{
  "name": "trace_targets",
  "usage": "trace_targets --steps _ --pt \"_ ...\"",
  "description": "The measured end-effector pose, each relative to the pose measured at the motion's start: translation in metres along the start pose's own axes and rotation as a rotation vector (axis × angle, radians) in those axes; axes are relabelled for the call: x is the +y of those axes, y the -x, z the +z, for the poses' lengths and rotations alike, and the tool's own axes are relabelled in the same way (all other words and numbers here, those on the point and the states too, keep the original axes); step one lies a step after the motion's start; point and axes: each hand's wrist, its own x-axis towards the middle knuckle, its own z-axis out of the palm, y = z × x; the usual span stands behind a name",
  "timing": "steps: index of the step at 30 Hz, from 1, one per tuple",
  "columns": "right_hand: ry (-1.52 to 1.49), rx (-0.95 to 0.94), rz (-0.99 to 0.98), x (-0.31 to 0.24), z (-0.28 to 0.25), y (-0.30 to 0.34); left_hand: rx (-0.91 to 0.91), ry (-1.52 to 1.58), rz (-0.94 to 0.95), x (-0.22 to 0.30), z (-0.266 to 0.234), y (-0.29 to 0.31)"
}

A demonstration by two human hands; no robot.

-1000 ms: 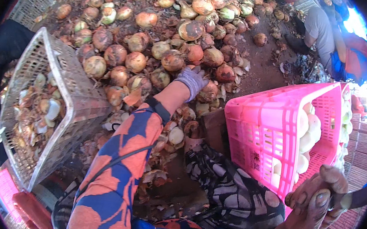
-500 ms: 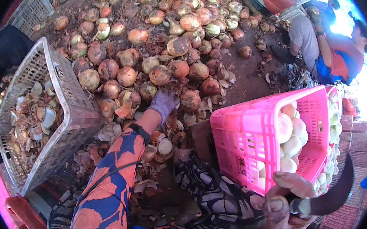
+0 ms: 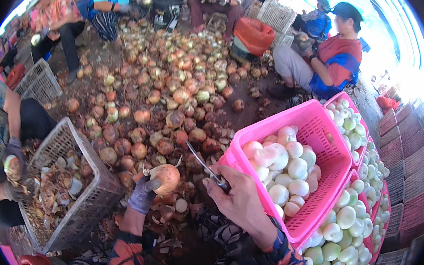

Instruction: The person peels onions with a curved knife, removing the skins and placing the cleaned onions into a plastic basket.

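My left hand, in a purple glove, is closed round an unpeeled onion with brown skin and a dry stalk, held up above the skins on the ground. Just to its right, my bare right hand grips a knife by its dark handle. The curved blade points up and left, apart from the onion. Beyond both hands spreads a heap of unpeeled onions. A pink crate with peeled white onions stands right beside my right hand.
At left stands a grey crate of onion skins; a co-worker's gloved hand holds an onion over its far side. More pink crates of peeled onions line the right. Several people sit around the heap, near a dark bucket and a red sack.
My left hand has come back from the heap with an onion. My right hand has swung inward from the lower right, bringing the knife near it. The view has tilted up.
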Motion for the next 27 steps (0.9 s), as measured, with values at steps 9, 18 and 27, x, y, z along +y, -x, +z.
trace_targets --steps 9,18,27 --pt "-1.002 -0.399 0.286 0.003 0.03 -0.007 -0.173 -0.176 0.466 0.088 0.131 0.104" --pt "-0.679 -0.319 0.059 0.003 0.103 0.009 -0.048 -0.778 0.382 0.1 0.125 0.179" --pt "-0.935 -0.555 0.2 -0.069 0.068 -0.027 -0.03 -0.144 0.487 0.141 0.09 0.189"
